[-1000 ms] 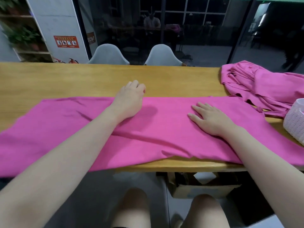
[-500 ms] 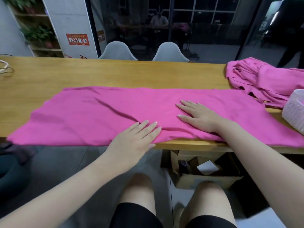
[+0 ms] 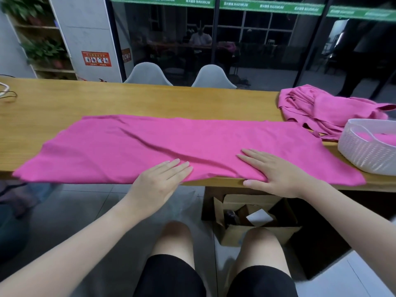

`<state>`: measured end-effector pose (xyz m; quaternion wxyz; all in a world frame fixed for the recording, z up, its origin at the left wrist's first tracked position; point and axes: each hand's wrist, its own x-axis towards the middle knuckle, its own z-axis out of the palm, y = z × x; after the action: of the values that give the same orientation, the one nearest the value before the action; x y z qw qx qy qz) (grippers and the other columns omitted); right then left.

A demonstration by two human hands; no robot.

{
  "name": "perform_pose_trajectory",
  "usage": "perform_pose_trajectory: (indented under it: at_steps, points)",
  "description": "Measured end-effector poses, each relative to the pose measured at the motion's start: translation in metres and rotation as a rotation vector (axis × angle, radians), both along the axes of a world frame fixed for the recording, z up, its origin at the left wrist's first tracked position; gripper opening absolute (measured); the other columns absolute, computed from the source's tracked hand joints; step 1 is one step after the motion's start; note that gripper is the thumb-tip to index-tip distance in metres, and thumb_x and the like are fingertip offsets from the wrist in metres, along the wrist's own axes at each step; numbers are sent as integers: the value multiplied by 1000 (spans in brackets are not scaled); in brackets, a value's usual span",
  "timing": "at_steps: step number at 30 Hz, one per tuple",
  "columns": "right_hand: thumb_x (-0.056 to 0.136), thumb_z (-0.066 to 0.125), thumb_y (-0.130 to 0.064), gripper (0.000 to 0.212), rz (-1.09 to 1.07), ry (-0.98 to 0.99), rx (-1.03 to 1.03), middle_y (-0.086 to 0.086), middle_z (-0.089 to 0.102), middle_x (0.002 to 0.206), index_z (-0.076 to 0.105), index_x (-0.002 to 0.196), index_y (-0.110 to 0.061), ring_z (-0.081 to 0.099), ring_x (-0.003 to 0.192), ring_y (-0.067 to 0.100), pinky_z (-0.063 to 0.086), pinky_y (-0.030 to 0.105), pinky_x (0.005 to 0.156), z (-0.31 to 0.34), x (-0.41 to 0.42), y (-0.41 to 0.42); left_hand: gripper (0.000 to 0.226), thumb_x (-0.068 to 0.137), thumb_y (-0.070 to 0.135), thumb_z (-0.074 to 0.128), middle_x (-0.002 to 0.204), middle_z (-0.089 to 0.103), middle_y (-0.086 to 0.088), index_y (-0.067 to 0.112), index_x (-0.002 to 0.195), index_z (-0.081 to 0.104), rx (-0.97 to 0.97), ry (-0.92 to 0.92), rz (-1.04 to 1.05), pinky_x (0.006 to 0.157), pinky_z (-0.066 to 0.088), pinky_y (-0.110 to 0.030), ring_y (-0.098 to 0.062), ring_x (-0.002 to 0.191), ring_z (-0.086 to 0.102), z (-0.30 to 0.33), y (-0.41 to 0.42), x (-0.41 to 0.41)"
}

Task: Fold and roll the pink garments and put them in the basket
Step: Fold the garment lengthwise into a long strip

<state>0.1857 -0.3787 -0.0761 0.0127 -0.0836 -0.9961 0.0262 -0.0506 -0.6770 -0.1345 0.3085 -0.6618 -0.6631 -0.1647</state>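
Observation:
A long pink garment (image 3: 171, 144) lies spread flat along the wooden table (image 3: 107, 101), its near edge at the table's front rim. My left hand (image 3: 158, 183) rests with straight fingers on that near edge, left of centre. My right hand (image 3: 272, 170) lies flat on the cloth further right, thumb over the table rim. A white woven basket (image 3: 362, 155) stands at the right with some pink cloth inside. Behind it a heap of crumpled pink garments (image 3: 325, 108) sits on the table's far right.
Two grey chairs (image 3: 147, 75) stand behind the table. A cable (image 3: 6, 93) lies at the table's far left. An open cardboard box (image 3: 252, 219) sits on the floor under the table by my knees. A glass wall runs behind.
My left hand drew back from the garment's far edge to its near edge. The cloth's hanging front part now lies on the table. My right hand slid slightly toward the rim.

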Motion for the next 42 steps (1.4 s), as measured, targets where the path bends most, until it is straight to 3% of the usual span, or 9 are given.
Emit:
perform_pose_trajectory:
  at_steps: [5, 7, 10, 16, 21, 25, 31, 34, 42]
  points:
    - [100, 28, -68, 63, -12, 63, -23, -24, 13, 164, 22, 159, -46, 8, 152, -6, 7, 18, 122, -1, 34, 3, 32, 101, 25, 52, 117, 75, 0, 11, 119, 74, 87, -147, -29, 86, 61, -41, -19, 108, 72, 18, 0, -1]
    - [103, 36, -55, 53, -38, 121, -43, -24, 31, 158, 39, 154, -43, 28, 145, -6, 26, 19, 116, 4, 46, 5, 29, 101, 31, 53, 98, 75, 1, 11, 106, 75, 107, -147, -3, 65, 60, -41, -19, 86, 72, 33, 0, -3]
    - [101, 58, -27, 28, -126, 288, 24, -3, 72, 123, 69, 127, -23, 66, 115, 23, 50, 36, 88, 10, 58, 18, 30, 101, 36, 52, 86, 70, 3, 14, 96, 72, 104, -131, 31, 58, 54, -41, -20, 75, 66, 55, 5, -8]
    - [100, 58, -28, 18, -363, 490, 108, 4, 65, 81, 60, 83, -21, 64, 81, 35, 39, 38, 63, 49, 56, 50, 49, 102, 58, 38, 63, 60, 3, 19, 80, 59, 55, -132, 126, 49, 45, -39, -23, 54, 56, 99, 27, -46]
    - [103, 50, -38, 31, -457, 472, 95, 8, 69, 85, 65, 87, -16, 63, 82, 34, 51, 43, 70, 77, 15, 92, 62, 96, 75, 33, 58, 55, 4, 22, 68, 48, -59, -238, 231, 55, 46, -38, -18, 56, 53, 134, 63, -92]
    - [105, 49, -41, 30, -500, 371, 69, 12, 71, 95, 64, 88, -21, 62, 87, 35, 42, 40, 67, 83, -23, 135, 66, 89, 79, 38, 59, 57, 3, 19, 63, 49, -177, -338, 294, 59, 45, -40, -18, 60, 53, 145, 102, -132]
    - [102, 54, -42, 30, -460, 190, -87, 2, 64, 84, 60, 80, -24, 62, 86, 31, 42, 38, 70, 60, -77, 190, 74, 85, 83, 41, 60, 55, -1, 12, 64, 48, -354, -499, 352, 59, 40, -38, -22, 61, 53, 110, 152, -191]
    - [98, 58, -48, 34, -468, 274, -129, -1, 61, 75, 58, 76, -22, 61, 82, 32, 46, 41, 68, 23, -83, 205, 66, 89, 77, 41, 62, 58, 1, 16, 65, 52, -355, -464, 399, 59, 40, -37, -19, 64, 55, 76, 159, -202]
    - [94, 65, -46, 22, -504, 468, -84, 1, 73, 91, 64, 90, -24, 66, 90, 31, 53, 44, 76, 5, -79, 212, 59, 92, 71, 42, 59, 56, 5, 18, 66, 48, -256, -387, 391, 58, 40, -37, -13, 61, 52, 62, 160, -208]
